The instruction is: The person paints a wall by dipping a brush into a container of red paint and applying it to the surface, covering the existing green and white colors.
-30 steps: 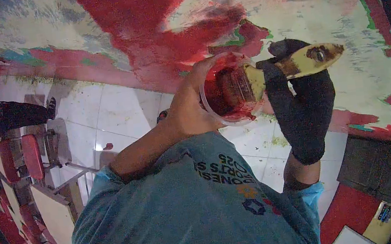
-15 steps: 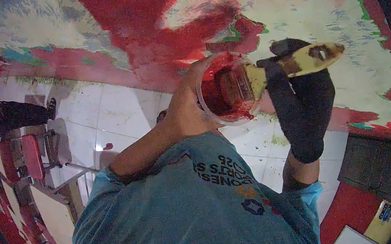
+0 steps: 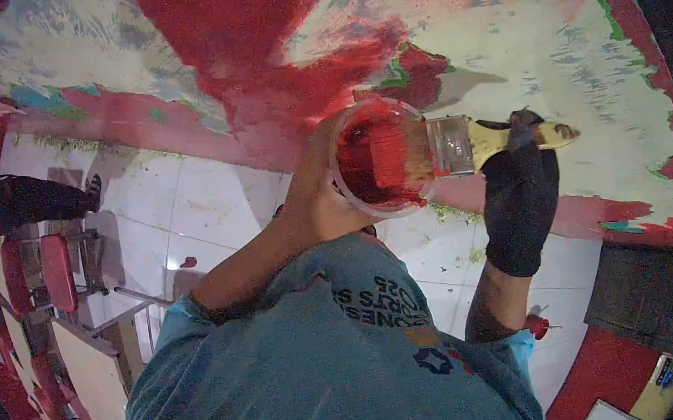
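Note:
My bare left hand is wrapped round a clear round cup holding dark red paint. My right hand, in a black glove, grips the yellow handle of a wide paintbrush. The brush lies level across the cup's mouth, its bristles coated in bright red over the cup and its metal band beyond the right rim. Behind both hands stands a wall with red, whitish and green paint. The fingers of my left hand are partly hidden by the cup.
White floor tiles with greenish specks run below the wall. Red chairs and pale boards stand at the left, near a person's dark-clothed legs. A dark panel lies at the right, and a small red object is near my right elbow.
The brush has come up out of the cup and turned, now showing its metal band and red bristles. My right hand has shifted slightly down, with its grip on the handle changed.

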